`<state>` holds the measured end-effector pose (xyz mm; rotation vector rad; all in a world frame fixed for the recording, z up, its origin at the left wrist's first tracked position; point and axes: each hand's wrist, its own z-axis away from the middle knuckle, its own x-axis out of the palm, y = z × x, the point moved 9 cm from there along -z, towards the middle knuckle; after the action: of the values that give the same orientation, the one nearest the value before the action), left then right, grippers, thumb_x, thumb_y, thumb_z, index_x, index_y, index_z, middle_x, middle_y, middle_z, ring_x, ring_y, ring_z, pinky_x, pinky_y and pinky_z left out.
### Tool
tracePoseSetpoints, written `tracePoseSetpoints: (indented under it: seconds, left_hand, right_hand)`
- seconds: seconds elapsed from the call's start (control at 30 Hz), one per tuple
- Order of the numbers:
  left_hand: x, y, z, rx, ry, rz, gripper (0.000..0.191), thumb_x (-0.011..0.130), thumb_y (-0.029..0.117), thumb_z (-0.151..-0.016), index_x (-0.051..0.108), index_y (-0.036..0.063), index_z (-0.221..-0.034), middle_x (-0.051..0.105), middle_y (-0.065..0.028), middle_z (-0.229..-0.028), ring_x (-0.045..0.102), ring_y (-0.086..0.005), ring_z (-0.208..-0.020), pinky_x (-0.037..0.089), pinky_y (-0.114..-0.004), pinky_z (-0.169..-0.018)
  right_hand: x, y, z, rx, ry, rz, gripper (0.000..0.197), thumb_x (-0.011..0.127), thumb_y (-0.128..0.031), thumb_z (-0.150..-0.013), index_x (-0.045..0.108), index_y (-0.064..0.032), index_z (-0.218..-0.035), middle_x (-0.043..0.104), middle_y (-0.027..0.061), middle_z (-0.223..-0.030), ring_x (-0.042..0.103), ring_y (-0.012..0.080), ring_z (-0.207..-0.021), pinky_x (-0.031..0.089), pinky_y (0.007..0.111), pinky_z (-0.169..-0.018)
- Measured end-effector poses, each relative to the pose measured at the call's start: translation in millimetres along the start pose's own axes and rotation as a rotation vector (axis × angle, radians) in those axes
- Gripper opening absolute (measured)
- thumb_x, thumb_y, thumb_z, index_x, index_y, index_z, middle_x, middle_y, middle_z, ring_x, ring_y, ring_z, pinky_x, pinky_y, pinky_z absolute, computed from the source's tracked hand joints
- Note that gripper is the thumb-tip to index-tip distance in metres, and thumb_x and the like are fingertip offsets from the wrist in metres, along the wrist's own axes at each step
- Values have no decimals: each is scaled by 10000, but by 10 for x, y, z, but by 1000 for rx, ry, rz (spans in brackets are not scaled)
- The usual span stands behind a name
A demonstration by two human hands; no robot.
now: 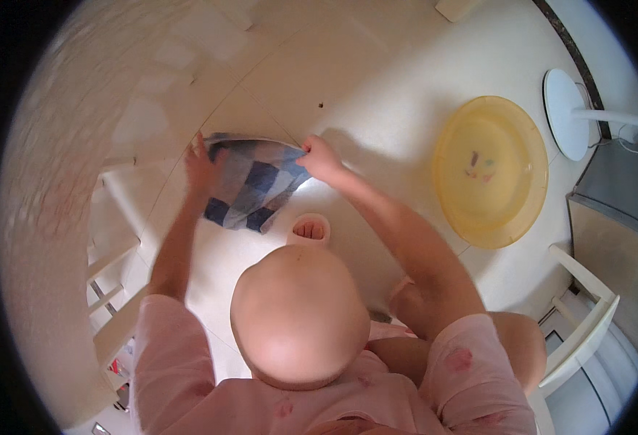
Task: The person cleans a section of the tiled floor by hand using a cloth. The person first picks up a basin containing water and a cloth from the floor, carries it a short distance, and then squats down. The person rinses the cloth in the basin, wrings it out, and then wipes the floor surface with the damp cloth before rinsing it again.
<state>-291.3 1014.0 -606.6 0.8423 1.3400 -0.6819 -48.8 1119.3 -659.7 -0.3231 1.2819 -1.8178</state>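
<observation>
A blue, grey and white checked cloth (253, 182) is spread between my two hands, low over the pale tiled floor. My right hand (321, 159) pinches its upper right corner between thumb and fingers. At the cloth's upper left edge is my left hand (203, 166), slightly blurred, with its fingers spread; whether they grip the fabric is unclear. Just below the cloth shows a foot in a pale slipper (309, 228). A round, translucent yellow plastic basin (444, 179) stands on the floor to the right, with small coloured marks at its bottom.
A white round stand base (562, 117) with a pole is at the upper right, by a cable and a grey box-like thing (618, 190). A white chair (582, 337) is at the lower right. Pale wooden furniture legs (115, 258) rise at the left, beside a large tabletop (47, 217).
</observation>
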Motion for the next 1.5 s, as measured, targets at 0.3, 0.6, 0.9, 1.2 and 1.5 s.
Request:
tracePoseSetpoints:
  seconds: [0.3, 0.6, 0.9, 1.2, 1.5]
  left_hand:
    - [774, 671, 846, 67, 62, -93, 1178, 554, 734, -611, 110, -33, -1387, 72, -328, -1409, 46, -465, -1317, 42, -580, -1035]
    - [845, 2960, -902, 388, 83, 160, 1229, 722, 581, -501, 112, -10, -1389, 237, -287, -1379, 130, -438, -1313, 67, -566, -1042]
    - [944, 3332, -817, 1021, -61, 378, 624, 568, 81, -659, 426, 58, -1266, 402, -146, -1333, 294, -290, -1294, 182, -442, -1081]
    - [753, 701, 1411, 557, -136, 264, 818, 649, 71, -589, 301, 9, -1327, 280, -202, -1399, 232, -374, -1313, 172, -486, -1072]
    - [684, 1184, 137, 153, 29, 48, 1194, 792, 341, -491, 82, -26, -1378, 157, -223, -1432, 84, -382, -1347, 101, -551, -1052]
  right_hand:
    - [-123, 0, 605, -286, 199, 48, 136, 550, -64, -738, 445, -23, -815, 543, 216, -732, 543, 417, -705, 413, 470, -596]
    - [-2075, 100, 357, -26, 783, 103, 187, 627, -96, -723, 473, -23, -801, 540, 206, -679, 540, 414, -659, 417, 459, -582]
    - [-1835, 173, 103, 57, 722, -9, 230, 673, -118, -686, 520, -13, -822, 579, 190, -724, 583, 357, -700, 449, 414, -643]
    - [517, 386, 821, 214, -230, -103, 208, 663, -131, -705, 500, -35, -793, 524, 110, -678, 510, 218, -655, 418, 363, -592]
    - [-461, 441, 414, 32, 126, -133, 152, 628, -119, -712, 502, -53, -767, 539, 103, -692, 511, 200, -635, 405, 363, -578]
